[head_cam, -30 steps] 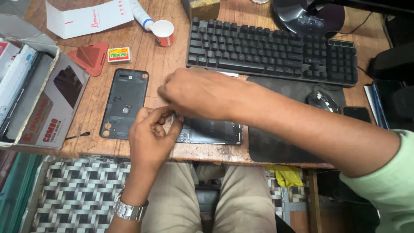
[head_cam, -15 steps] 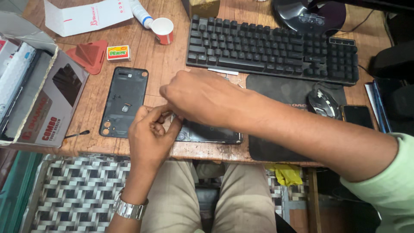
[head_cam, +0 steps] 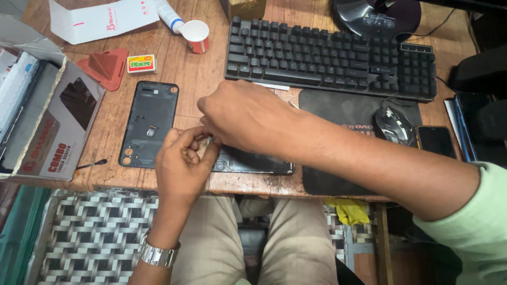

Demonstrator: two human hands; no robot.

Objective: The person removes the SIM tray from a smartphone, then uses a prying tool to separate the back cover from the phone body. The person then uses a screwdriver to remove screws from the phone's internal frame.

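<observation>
Both hands meet over the opened phone [head_cam: 253,161], lying lengthwise left-to-right under my right hand [head_cam: 245,116]; my left hand [head_cam: 182,161] pinches something tiny at its left end.

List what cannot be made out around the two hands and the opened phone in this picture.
- Small silvery piece, head view: too small, pinched between both hands' fingers.
- Opened black phone body: mostly hidden by the right hand.
- Left hand: fingertips curled, grip unclear.
- Grey cardboard box: cut off by the left edge.
</observation>
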